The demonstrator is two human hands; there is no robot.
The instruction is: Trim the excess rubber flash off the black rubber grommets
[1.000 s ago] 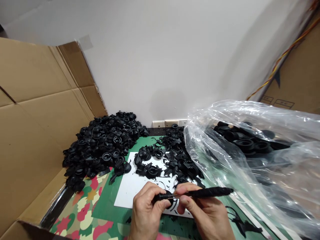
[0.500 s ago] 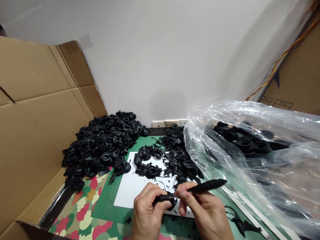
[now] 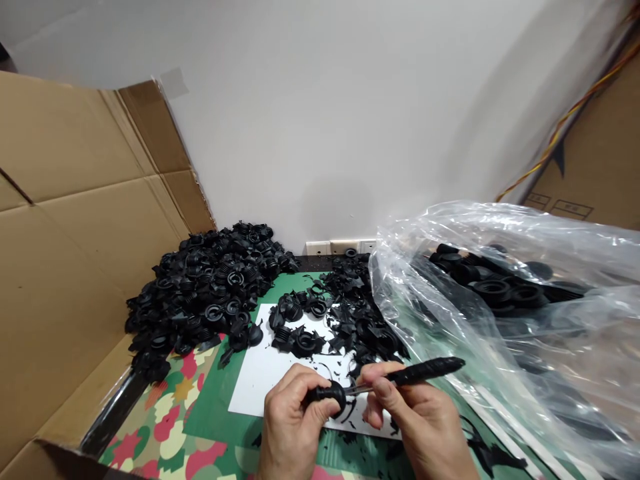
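My left hand [image 3: 293,420] is closed round a small black rubber part [image 3: 327,393], pinched between thumb and fingers over the white sheet [image 3: 265,373]. My right hand [image 3: 420,427] grips a black-handled knife [image 3: 420,371], its thin blade tip touching the rubber part. A curl of black trimming hangs below the part. Loose black scraps lie on the sheet around both hands.
A big heap of black rubber bellows parts [image 3: 205,293] lies at the back left beside an open cardboard box flap [image 3: 75,220]. A smaller pile of scraps [image 3: 357,320] sits mid-table. A clear plastic bag [image 3: 505,313] holding more parts fills the right. Green mat [image 3: 210,413] below.
The knife handle tilted up and then settled back slightly lower and to the right. The left hand turned the rubber part a little; a trimming curl now hangs under it.
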